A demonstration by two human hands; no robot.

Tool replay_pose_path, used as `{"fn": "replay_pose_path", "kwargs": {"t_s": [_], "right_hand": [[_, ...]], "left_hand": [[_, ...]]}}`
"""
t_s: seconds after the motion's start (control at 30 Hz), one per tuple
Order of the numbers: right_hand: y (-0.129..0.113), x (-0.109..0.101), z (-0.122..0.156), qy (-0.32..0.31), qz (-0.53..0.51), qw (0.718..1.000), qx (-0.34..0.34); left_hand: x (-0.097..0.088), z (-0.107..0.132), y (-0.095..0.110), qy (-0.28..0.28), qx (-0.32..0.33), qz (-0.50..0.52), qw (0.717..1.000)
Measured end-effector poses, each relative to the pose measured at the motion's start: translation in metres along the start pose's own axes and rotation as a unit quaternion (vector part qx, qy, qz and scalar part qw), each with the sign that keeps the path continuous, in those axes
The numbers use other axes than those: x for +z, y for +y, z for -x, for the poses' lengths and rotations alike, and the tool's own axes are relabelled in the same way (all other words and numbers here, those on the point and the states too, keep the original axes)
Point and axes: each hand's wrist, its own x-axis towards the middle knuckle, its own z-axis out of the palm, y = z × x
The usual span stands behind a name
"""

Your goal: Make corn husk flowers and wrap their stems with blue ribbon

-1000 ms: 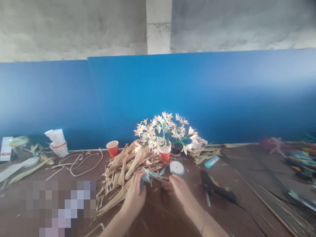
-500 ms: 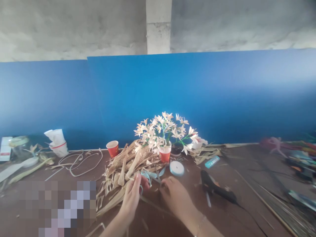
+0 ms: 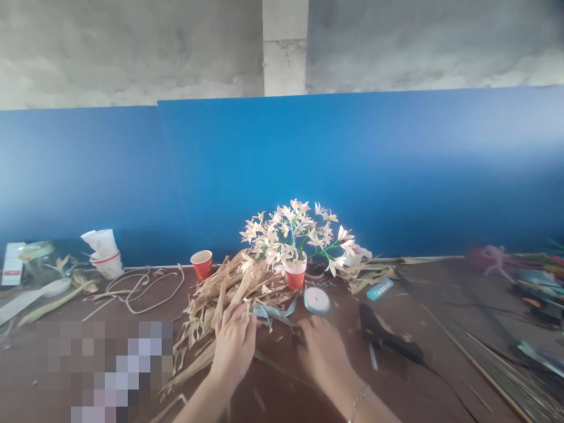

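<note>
My left hand (image 3: 235,341) lies palm down on the front of a heap of dried husks (image 3: 259,282), its thumb apart from its fingers. The fingertips reach among the husks, partly hidden. Just right of its thumb lies a crumpled light-blue ribbon (image 3: 264,310). My right hand (image 3: 321,343) is low over the table, fingers curled down beside a thin grey piece (image 3: 287,321) whose kind I cannot make out. What those fingers hold is hidden. Beyond it stands a ribbon spool (image 3: 316,300), and behind that a red paper cup (image 3: 295,278) with pale husk-like flowers (image 3: 291,232).
A black glue gun (image 3: 390,336) with its cord lies to the right, near a light-blue packet (image 3: 379,289). Another red cup (image 3: 201,265) stands behind the husks. White cable (image 3: 141,294) and stacked cups (image 3: 108,264) are left. Long thin stems (image 3: 497,364) lie far right.
My left hand has turned palm down and moved slightly forward onto the husks, away from the ribbon. My right hand has shifted a little to the right, fingers still curled.
</note>
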Motion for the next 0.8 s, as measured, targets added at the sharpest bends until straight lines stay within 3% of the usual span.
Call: {"fn": "replay_pose_path", "kwargs": {"t_s": [0.1, 0.3, 0.47, 0.6, 0.67, 0.8], "right_hand": [[0.002, 0.0, -0.001, -0.025, -0.001, 1.0, 0.001], [0.003, -0.002, -0.002, -0.009, 0.003, 1.0, -0.003], [0.009, -0.004, -0.002, 0.025, -0.038, 0.999, 0.0], [0.017, -0.004, -0.005, 0.056, -0.148, 0.987, 0.018], [0.022, -0.003, -0.01, 0.043, -0.254, 0.966, 0.017], [0.029, -0.003, -0.019, -0.039, -0.485, 0.873, -0.006]], "left_hand": [[0.004, 0.002, -0.004, -0.046, 0.029, -0.042, 0.998], [0.006, 0.002, -0.008, -0.063, 0.025, -0.048, 0.997], [0.005, -0.001, -0.007, -0.041, 0.003, 0.024, 0.999], [-0.002, -0.004, -0.001, 0.01, -0.024, 0.156, 0.987], [-0.006, -0.005, 0.004, 0.029, -0.067, 0.233, 0.97], [-0.012, -0.005, 0.006, 0.062, -0.147, 0.345, 0.925]]}}
